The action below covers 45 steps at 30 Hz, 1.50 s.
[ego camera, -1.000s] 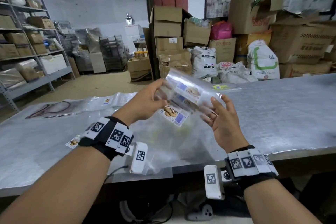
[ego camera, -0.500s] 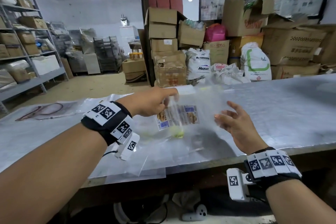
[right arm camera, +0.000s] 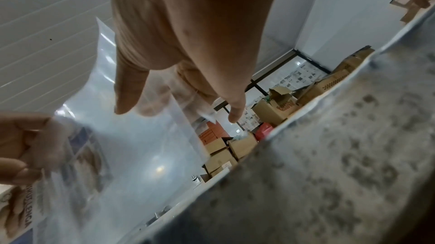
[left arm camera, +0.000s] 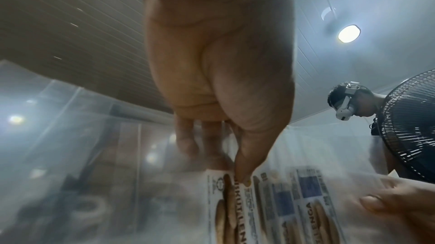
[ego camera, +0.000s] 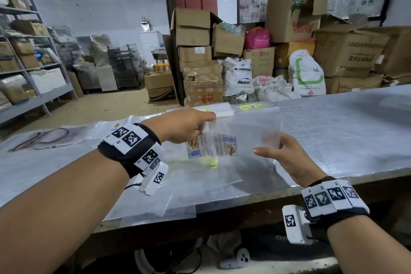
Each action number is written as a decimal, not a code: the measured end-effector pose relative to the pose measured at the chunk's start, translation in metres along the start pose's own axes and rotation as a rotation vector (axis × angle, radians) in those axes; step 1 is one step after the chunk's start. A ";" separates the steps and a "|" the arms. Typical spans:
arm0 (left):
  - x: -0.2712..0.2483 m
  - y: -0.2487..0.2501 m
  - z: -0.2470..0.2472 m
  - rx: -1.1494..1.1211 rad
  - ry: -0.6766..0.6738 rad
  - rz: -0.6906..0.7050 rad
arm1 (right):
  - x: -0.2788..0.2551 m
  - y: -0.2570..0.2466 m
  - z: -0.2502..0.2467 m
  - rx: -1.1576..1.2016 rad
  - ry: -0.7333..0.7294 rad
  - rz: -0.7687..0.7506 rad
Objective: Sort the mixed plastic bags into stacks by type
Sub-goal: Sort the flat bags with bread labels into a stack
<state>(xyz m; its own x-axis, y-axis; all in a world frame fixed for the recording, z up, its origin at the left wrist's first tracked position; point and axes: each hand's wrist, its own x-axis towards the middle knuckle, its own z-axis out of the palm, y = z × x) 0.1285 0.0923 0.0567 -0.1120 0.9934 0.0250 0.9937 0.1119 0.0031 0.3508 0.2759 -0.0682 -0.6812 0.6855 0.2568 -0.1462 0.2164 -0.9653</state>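
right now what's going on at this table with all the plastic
A person is sorting bags at a grey metal table. Their left hand pinches clear plastic bags with printed biscuit labels, while the right hand holds the other edge of a clear bag, above loose clear bags lying flat on the table.

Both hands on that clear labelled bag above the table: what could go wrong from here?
1. The left hand pinches the labelled bags only at one edge, by the fingertips; the slick film could slip.
2. More than one label shows, so two bags may travel together and get stacked as one.
3. Loose clear bags overhang the table edge; a brushing forearm could drag them off.
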 end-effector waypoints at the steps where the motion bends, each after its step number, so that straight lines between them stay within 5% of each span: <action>1: 0.000 0.000 0.000 -0.003 0.000 -0.004 | 0.001 0.000 0.000 -0.002 0.000 -0.021; 16: -0.032 -0.044 0.003 -0.189 0.141 -0.229 | 0.002 0.016 0.001 0.152 0.127 -0.056; 22: -0.061 -0.068 0.026 -0.777 0.311 -0.350 | 0.003 0.014 0.004 0.124 0.132 -0.049; 27: -0.072 -0.076 0.051 -0.978 0.392 -0.392 | 0.002 0.012 0.003 0.109 0.126 -0.043; 45: -0.077 -0.092 0.055 -0.542 -0.054 -0.391 | 0.014 0.021 0.014 0.079 0.183 -0.063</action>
<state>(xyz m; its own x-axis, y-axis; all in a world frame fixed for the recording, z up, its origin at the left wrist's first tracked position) 0.0452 0.0070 0.0000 -0.4498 0.8837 -0.1297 0.7376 0.4494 0.5040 0.3283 0.2807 -0.0857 -0.5285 0.7888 0.3139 -0.2450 0.2124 -0.9460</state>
